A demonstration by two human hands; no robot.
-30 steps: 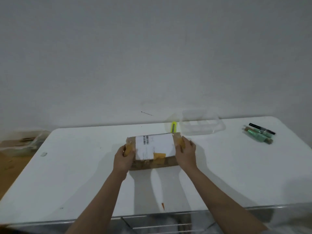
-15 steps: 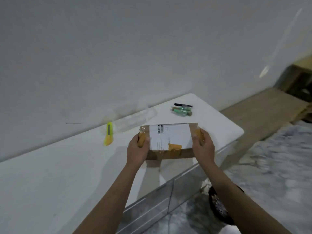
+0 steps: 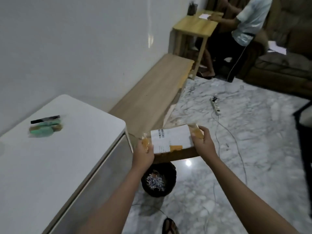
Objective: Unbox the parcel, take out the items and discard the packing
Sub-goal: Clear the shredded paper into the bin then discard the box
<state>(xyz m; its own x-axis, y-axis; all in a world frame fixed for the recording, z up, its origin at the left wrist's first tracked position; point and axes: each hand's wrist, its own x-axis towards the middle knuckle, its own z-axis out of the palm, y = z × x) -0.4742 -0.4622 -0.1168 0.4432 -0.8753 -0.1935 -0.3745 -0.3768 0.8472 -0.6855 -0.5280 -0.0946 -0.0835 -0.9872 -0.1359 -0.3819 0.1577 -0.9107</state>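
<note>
I hold a brown cardboard parcel box [image 3: 170, 142] with a white shipping label and yellow tape, level, in the air to the right of the white table [image 3: 55, 159]. My left hand [image 3: 143, 154] grips its left end and my right hand [image 3: 203, 144] grips its right end. The box hangs above a black waste bin [image 3: 170, 169] on the floor, which holds shredded packing. On the table's far corner lie green tubes and a black pen [image 3: 45, 126], blurred.
A low wooden bench [image 3: 152, 98] runs along the wall behind the box. A power strip and cables [image 3: 216, 108] lie on the marble floor. A seated person [image 3: 243, 27] is at a wooden table [image 3: 194, 26] at the back. A foot in a sandal [image 3: 169, 226] shows at the bottom.
Both hands have carried the box off the table and to the right, out over the bin. My view has swung right, away from the wall toward the room.
</note>
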